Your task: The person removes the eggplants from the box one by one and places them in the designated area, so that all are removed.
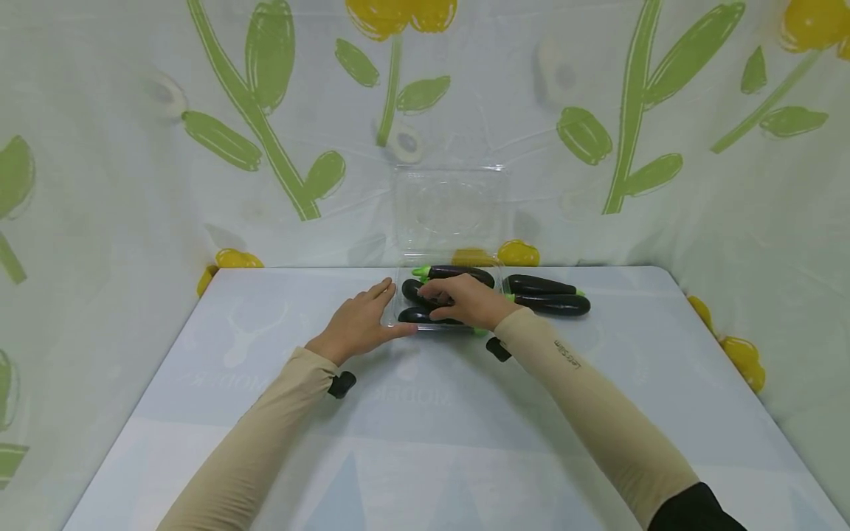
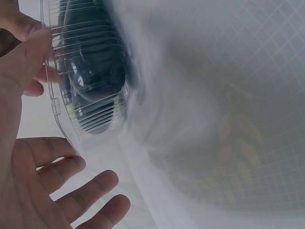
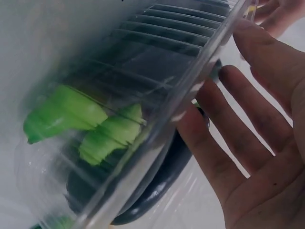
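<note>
A clear plastic clamshell box [image 1: 434, 329] stands near the table's far edge, its lid [image 1: 451, 206] raised at the back. Inside lie several dark eggplants, among them a rear eggplant [image 1: 465, 273] with a green cap and a front eggplant [image 1: 415, 316]. My left hand [image 1: 358, 323] rests at the box's left side, fingers extended, thumb along the front rim. Over the box reaches my right hand [image 1: 468, 299], its loosely bent fingers on or just above the eggplants. In the right wrist view, green caps [image 3: 64, 114] show through the ribbed wall, and those fingers look extended.
Two more eggplants lie right of the box, one behind [image 1: 541, 285] and one in front [image 1: 554, 304]. A patterned curtain [image 1: 478, 96] hangs close behind the white table [image 1: 412, 413]. Black wrist cameras sit below both wrists.
</note>
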A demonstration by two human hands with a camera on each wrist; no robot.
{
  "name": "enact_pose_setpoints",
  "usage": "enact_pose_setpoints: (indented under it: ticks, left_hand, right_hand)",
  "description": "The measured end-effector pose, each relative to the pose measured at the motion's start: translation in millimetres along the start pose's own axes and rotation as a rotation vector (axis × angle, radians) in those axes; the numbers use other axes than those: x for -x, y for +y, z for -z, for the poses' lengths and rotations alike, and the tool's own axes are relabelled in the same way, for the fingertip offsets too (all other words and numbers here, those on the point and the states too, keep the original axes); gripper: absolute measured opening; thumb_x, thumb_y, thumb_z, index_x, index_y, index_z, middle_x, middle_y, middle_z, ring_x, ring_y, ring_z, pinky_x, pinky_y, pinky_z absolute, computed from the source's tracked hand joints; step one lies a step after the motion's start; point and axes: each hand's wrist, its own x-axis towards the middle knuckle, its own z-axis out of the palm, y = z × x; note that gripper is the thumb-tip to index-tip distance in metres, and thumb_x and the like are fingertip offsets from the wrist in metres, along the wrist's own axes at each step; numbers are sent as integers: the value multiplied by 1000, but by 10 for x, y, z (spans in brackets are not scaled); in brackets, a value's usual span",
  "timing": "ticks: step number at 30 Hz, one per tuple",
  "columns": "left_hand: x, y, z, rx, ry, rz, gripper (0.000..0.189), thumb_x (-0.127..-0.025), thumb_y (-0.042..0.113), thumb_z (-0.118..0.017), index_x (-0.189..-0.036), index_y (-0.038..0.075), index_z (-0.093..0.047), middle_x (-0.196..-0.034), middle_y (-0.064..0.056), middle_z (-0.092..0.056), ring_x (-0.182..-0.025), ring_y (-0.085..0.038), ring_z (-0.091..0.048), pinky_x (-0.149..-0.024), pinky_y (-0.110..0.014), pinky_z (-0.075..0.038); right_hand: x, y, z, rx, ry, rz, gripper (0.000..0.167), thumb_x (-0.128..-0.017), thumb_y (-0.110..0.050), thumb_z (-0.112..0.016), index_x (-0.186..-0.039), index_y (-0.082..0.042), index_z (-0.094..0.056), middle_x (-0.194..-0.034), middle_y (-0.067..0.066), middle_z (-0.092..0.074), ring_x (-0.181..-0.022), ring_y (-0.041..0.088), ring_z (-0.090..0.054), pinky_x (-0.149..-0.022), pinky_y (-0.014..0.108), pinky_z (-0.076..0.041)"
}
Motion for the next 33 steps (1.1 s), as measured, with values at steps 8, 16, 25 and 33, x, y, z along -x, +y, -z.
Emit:
enact_pose_setpoints:
  ticks: [8,16,25,33]
  left_hand:
    - [-1,4,3,-4,-6,5,105,-88,75,-58,-158,2,-30,-166,-11,-25,-145,-38,-37,-114,-55,-36]
    - [-5,-1,-18,-5,-4,5,104,-88,75,-57,-158,3,-30,-166,-12,-24,-145,-39,-37,-113,-55,-36]
    - [-3,-5,-20,-6,8,1,104,-88,76,-57,-159,3,-31,-166,-11,-25,-144,-38,-38,-113,-55,-37]
    - [-1,-3,-16,4,4,6,105,-88,76,-57,-158,2,-31,-166,-11,-25,-145,-38,-37,-113,-55,-36]
  right_hand:
    - [-57,-35,-14,56,-57,-34,48,-91,-20,-78,-136,-10,-66,-131,2,-68,-121,14,-62,-106,35,-47]
    - [-98,-1,-65,152,-84,4,43,-92,-22,-76,-133,-15,-69,-129,0,-69,-122,16,-61,-107,36,-46]
    - [-102,-1,-62,160,-102,13,43,-94,-23,-74,-135,-14,-67,-131,1,-68,-123,17,-60,-108,37,-45]
    - [-94,-41,-81,203,-83,16,41,-95,-22,-73,-135,-14,-67,-131,2,-67,-122,18,-61,-108,38,-46]
